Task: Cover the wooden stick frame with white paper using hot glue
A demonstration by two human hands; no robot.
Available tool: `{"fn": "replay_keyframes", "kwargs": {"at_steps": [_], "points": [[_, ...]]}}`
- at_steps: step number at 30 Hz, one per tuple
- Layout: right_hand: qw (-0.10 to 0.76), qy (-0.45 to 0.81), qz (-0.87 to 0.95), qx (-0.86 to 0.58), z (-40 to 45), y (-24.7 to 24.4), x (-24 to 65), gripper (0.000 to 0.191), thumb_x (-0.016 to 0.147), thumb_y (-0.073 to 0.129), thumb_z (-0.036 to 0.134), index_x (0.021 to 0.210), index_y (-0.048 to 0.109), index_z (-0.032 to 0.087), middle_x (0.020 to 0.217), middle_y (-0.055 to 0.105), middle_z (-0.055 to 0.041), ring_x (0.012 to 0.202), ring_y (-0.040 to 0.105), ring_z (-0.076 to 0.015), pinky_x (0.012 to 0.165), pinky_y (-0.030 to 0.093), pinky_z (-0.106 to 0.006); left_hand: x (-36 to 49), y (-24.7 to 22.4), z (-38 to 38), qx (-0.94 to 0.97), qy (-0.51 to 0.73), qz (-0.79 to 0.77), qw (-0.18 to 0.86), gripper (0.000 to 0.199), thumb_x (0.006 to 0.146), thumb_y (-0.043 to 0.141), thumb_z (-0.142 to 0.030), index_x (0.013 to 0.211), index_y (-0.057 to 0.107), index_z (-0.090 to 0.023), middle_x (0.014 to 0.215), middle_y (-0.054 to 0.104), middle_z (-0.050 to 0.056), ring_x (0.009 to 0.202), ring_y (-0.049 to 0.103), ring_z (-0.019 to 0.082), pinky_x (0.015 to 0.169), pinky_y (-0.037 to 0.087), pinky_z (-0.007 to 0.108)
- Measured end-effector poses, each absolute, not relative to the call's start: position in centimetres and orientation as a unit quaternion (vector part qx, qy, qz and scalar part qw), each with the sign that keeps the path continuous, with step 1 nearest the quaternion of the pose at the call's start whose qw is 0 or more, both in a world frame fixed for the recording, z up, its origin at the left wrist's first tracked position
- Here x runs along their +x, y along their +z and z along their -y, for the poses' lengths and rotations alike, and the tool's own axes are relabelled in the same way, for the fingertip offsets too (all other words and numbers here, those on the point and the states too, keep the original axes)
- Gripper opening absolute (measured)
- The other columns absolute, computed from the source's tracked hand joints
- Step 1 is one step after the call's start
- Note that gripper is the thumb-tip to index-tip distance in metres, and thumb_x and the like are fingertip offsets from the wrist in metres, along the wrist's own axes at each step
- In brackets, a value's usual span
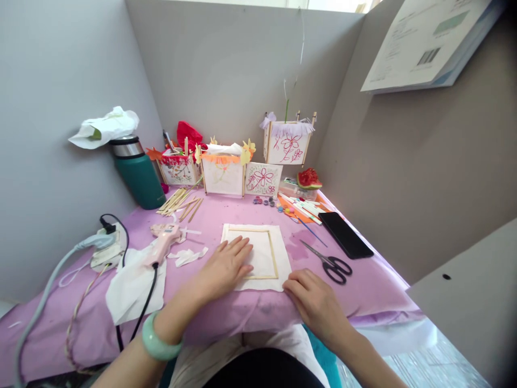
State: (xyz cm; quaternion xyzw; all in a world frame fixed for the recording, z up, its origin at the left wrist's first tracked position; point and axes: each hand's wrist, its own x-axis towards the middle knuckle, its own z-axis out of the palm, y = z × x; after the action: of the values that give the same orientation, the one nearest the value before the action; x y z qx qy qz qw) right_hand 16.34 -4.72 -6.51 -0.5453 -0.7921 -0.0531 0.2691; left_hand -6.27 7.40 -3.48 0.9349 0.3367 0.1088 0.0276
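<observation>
A white sheet (pixel 284 257), paper or cloth, lies near the table's front edge, with a square frame of thin wooden sticks (pixel 272 253) on it. My left hand (pixel 228 264) rests flat across the left side of the sheet and frame, fingers stretched out. At the sheet's near right corner, my right hand (pixel 313 296) has its fingers curled and pinches the edge. Black-handled scissors (pixel 329 262) lie just right of the sheet. To the left, a pink glue gun (pixel 167 241) rests by torn white scraps (pixel 188 256).
Loose wooden sticks (pixel 180 203), a teal bottle (pixel 139 175) and decorated boxes (pixel 223 175) stand or lie toward the back. A phone (pixel 345 235), a thin paintbrush (pixel 311 231) and markers (pixel 301 206) are at right. A power strip (pixel 108 249) and cords occupy the left.
</observation>
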Motion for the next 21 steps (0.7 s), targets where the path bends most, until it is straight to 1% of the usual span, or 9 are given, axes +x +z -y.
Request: {"fn": "replay_keyframes", "kwargs": {"at_steps": [2, 6, 12, 15, 17, 18, 19, 21], "points": [[0.265, -0.058, 0.793, -0.545, 4.7, -6.6, 16.4, 0.024, 0.092, 0.041, 0.009, 0.088, 0.063, 0.018, 0.086, 0.059, -0.0068, 0.078, 0.050, -0.0179, 0.069, 0.040, -0.029, -5.4, -3.8, -8.2, 0.938, 0.063, -0.340, 0.029, 0.050, 0.096, 0.040, -0.039, 0.141, 0.038, -0.018, 0.150, 0.035, 0.012, 0.140, 0.027, 0.027, 0.111, 0.025, 0.053], [0.260, -0.059, 0.797, -0.542, 4.7, -6.9, 16.5, 0.026, 0.092, 0.039, 0.008, 0.087, 0.062, 0.017, 0.088, 0.059, -0.0073, 0.078, 0.048, -0.0181, 0.068, 0.038, -0.030, -5.1, -4.6, -9.2, 0.934, 0.040, -0.354, 0.027, 0.055, 0.096, 0.035, -0.046, 0.143, 0.036, -0.018, 0.151, 0.029, 0.013, 0.142, 0.022, 0.031, 0.112, 0.019, 0.057], [0.259, -0.057, 0.794, -0.548, 5.2, -6.8, 16.9, 0.026, 0.092, 0.038, 0.009, 0.086, 0.061, 0.018, 0.088, 0.061, -0.0069, 0.079, 0.049, -0.0194, 0.069, 0.037, -0.031, -5.3, -5.1, -9.2, 0.931, 0.023, -0.363, 0.016, 0.056, 0.096, 0.031, -0.050, 0.144, 0.034, -0.021, 0.153, 0.026, 0.010, 0.142, 0.020, 0.030, 0.113, 0.015, 0.055], [0.266, 0.012, 0.775, -0.574, 4.9, -5.6, 17.2, 0.017, 0.094, 0.044, 0.017, 0.087, 0.060, 0.019, 0.089, 0.062, -0.0048, 0.082, 0.055, -0.0175, 0.072, 0.041, -0.028, -5.2, -5.0, -9.1, 0.931, 0.017, -0.365, 0.013, 0.058, 0.096, 0.029, -0.050, 0.145, 0.032, -0.019, 0.153, 0.025, 0.010, 0.142, 0.020, 0.031, 0.113, 0.015, 0.056], [0.240, 0.036, 0.737, -0.631, 4.1, -4.8, 17.1, 0.011, 0.093, 0.049, 0.023, 0.095, 0.059, 0.020, 0.093, 0.063, -0.0035, 0.085, 0.059, -0.0156, 0.074, 0.043, -0.025, -5.1, -4.9, -9.1, 0.930, 0.013, -0.366, 0.012, 0.059, 0.096, 0.028, -0.051, 0.145, 0.031, -0.017, 0.153, 0.024, 0.011, 0.142, 0.019, 0.031, 0.113, 0.014, 0.056], [0.216, 0.027, 0.709, -0.670, 3.5, -4.5, 16.9, 0.012, 0.093, 0.050, 0.025, 0.099, 0.059, 0.020, 0.095, 0.064, -0.0037, 0.086, 0.060, -0.0159, 0.074, 0.044, -0.025, -5.1, -4.8, -9.1, 0.930, 0.011, -0.368, 0.012, 0.060, 0.096, 0.028, -0.051, 0.145, 0.031, -0.016, 0.153, 0.024, 0.011, 0.142, 0.019, 0.031, 0.113, 0.014, 0.056], [0.187, 0.006, 0.679, -0.710, 2.7, -4.3, 16.6, 0.014, 0.093, 0.050, 0.027, 0.101, 0.059, 0.020, 0.096, 0.065, -0.0043, 0.088, 0.061, -0.0173, 0.073, 0.045, -0.026, -5.1, -4.8, -9.1, 0.929, 0.010, -0.369, 0.013, 0.061, 0.096, 0.027, -0.051, 0.145, 0.031, -0.016, 0.153, 0.024, 0.011, 0.143, 0.019, 0.031, 0.113, 0.014, 0.056], [0.151, -0.028, 0.640, -0.753, 1.3, -4.5, 16.0, 0.018, 0.093, 0.049, 0.030, 0.098, 0.060, 0.017, 0.097, 0.065, -0.0085, 0.091, 0.062, -0.0230, 0.072, 0.045, -0.031, -5.1, -4.9, -9.1, 0.929, 0.008, -0.371, 0.014, 0.061, 0.096, 0.027, -0.052, 0.145, 0.031, -0.016, 0.154, 0.023, 0.011, 0.143, 0.018, 0.031, 0.114, 0.014, 0.056]]}}
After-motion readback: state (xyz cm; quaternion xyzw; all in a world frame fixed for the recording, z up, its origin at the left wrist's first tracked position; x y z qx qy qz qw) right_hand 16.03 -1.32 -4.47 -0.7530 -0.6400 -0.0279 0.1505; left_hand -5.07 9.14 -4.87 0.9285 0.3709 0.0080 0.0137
